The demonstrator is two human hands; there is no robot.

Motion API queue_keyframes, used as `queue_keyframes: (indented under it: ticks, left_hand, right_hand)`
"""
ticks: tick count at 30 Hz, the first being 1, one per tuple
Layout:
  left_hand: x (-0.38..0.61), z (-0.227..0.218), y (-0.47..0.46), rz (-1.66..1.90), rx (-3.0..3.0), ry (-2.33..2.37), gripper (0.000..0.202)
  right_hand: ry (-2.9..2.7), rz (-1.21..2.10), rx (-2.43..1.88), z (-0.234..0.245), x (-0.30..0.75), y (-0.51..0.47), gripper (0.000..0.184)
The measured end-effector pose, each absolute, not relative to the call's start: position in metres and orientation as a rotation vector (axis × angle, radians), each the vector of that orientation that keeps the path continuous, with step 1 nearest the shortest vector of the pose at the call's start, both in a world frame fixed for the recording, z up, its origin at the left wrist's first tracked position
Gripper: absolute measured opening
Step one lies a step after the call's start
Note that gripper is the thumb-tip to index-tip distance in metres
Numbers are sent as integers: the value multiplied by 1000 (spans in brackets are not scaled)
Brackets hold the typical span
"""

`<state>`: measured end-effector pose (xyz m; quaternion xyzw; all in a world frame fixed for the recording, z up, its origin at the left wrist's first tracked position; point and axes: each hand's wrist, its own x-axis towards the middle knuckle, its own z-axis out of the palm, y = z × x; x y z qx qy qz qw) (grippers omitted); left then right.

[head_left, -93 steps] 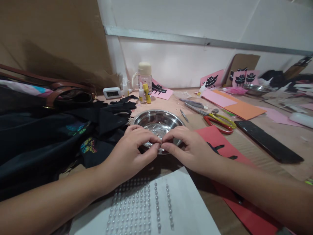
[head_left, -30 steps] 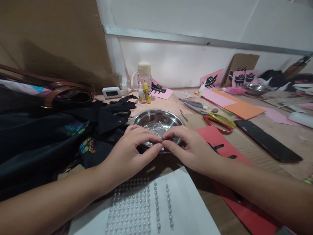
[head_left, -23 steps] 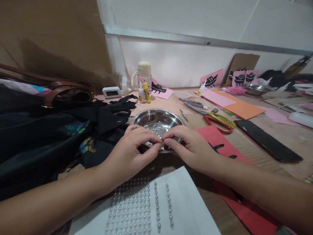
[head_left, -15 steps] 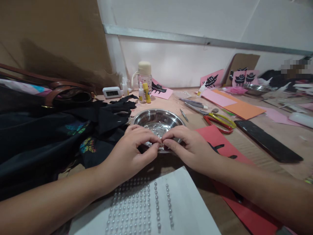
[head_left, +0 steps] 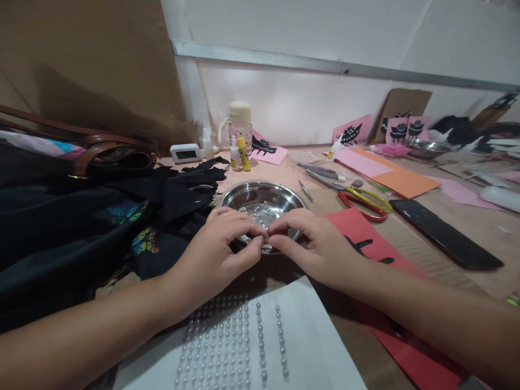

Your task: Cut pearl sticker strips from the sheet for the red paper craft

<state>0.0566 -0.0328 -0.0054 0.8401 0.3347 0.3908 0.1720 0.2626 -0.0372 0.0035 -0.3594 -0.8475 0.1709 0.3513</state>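
Both hands meet over the near rim of a shiny metal bowl [head_left: 280,190], which holds small clear, glittering bits. My left hand [head_left: 229,238] is closed in a pinch of thumb and forefinger. Touching or nearly touching its fingertips, my right hand [head_left: 306,238] pinches as well. Whatever sits between the fingertips is too small to make out. Below the wrists lies a white sheet [head_left: 312,330] with rows of stick-on half pearls [head_left: 262,346]. Red paper [head_left: 365,230] with black cut-out shapes lies under my right forearm.
Scissors [head_left: 365,203] with red and yellow handles and a black phone [head_left: 447,233] lie to the right. Dark cloth [head_left: 162,211] is heaped at left. Behind the bowl stand a bottle [head_left: 240,122], a yellow glue stick [head_left: 244,154] and a small digital clock [head_left: 186,153].
The fingertips have shifted very slightly, with the right thumb a little to the left. Both hands stay over the bowl's near rim.
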Motion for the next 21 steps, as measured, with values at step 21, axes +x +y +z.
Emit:
queue_keyframes:
  ticks: [21]
  left_hand:
    - [55, -8, -33, 1164, 2409, 884, 6]
  right_hand:
    - [-2179, 455, -997, 5, 262, -37, 9]
